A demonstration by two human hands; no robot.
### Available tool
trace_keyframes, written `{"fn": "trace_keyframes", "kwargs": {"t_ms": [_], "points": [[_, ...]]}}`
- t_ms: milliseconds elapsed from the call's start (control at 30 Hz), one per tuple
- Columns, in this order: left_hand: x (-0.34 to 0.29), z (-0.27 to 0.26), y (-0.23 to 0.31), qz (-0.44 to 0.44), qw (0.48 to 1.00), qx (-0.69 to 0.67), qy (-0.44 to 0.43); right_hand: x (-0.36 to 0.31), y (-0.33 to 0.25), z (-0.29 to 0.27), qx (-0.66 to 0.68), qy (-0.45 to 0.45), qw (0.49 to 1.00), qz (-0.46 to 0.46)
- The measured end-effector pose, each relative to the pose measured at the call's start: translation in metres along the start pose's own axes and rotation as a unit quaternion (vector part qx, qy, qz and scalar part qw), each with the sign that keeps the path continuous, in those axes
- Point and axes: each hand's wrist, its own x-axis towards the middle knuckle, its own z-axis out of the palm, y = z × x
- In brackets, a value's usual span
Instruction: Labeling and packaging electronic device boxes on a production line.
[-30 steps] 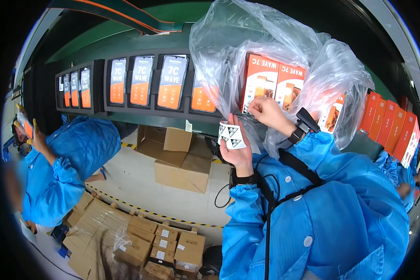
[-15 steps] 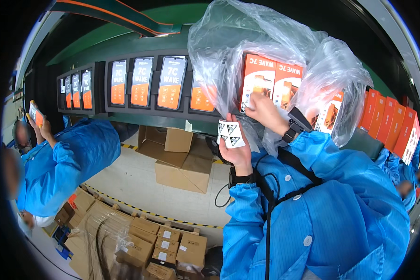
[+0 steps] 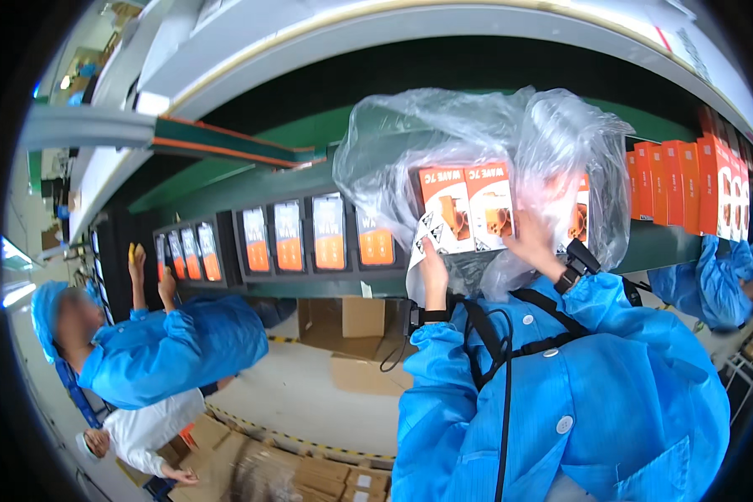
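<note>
Two orange-and-white phone boxes, a left box (image 3: 445, 209) and a right box (image 3: 489, 205), stand side by side in a clear plastic bag (image 3: 385, 134) on the green bench. My left hand (image 3: 433, 274) pinches a curling white sheet of black triangular stickers (image 3: 427, 233) against the left box's lower left corner. At the lower right edge of the right box, my right hand (image 3: 534, 248) grips its side, thumb toward the front; the other fingers are partly hidden. Another orange-and-white box (image 3: 579, 213) shows through the plastic beyond my right hand.
A row of phones in black trays (image 3: 289, 238) runs along the bench to the left. Orange boxes (image 3: 671, 184) stand in a row at the right. A co-worker in blue (image 3: 171, 347) is at the left. An open carton (image 3: 362, 322) lies below the bench edge.
My right hand has gone from the left box's front to the right box's side. My left hand has brought the sticker sheet up to the left box. The view has shifted, showing a person in white.
</note>
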Motion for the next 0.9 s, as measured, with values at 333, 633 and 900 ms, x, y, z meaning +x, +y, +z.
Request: {"fn": "trace_keyframes", "kwargs": {"t_ms": [333, 633, 900], "points": [[0.032, 0.003, -0.018, 0.056, 0.964, -0.238, -0.1, 0.029, 0.019, 0.017, 0.503, -0.157, 0.83, 0.18], [-0.06, -0.036, 0.055, 0.154, 0.97, -0.185, -0.036, -0.008, -0.048, -0.067, 0.614, -0.085, 0.78, 0.092], [-0.157, -0.022, 0.11, 0.026, 0.952, -0.127, -0.277, -0.089, 0.026, -0.196, 0.751, 0.1, 0.65, 0.059]]}}
